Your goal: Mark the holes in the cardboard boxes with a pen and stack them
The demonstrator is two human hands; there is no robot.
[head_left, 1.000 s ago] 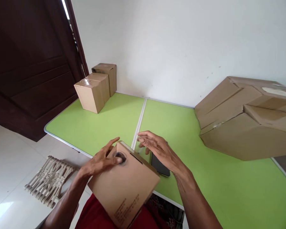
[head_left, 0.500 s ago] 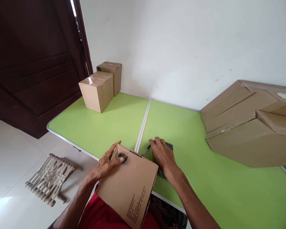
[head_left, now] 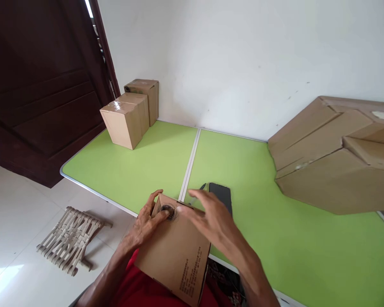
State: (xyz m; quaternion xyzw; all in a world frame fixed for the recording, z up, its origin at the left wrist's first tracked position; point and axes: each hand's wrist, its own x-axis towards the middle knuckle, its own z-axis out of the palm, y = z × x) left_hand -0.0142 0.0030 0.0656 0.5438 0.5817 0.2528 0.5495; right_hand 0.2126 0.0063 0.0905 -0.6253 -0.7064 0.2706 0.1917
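Observation:
A brown cardboard box (head_left: 176, 251) with printed dark lettering rests against my lap at the table's front edge, tilted. My left hand (head_left: 150, 219) grips its far left corner, the thumb at a round hole (head_left: 169, 210) ringed with dark scribbled lines. Over the box's right side hovers my right hand (head_left: 211, 213), thumb and fingers apart, with nothing in it. Just beyond that hand, a pen (head_left: 202, 187) lies on the table, partly hidden by the fingers. A dark phone (head_left: 222, 195) lies beside the pen, its lower part covered by the hand.
The green folding table (head_left: 160, 162) has a white seam down its middle. Small cardboard boxes (head_left: 123, 125) stand at the back left, and a large carton (head_left: 333, 170) sits at the right. A woven stool (head_left: 72, 238) is on the floor at left, near a dark door (head_left: 45, 94).
My right hand has left the pen beside the phone and come left over the box, its fingers opening. The phone is more exposed. My left hand keeps its hold on the box.

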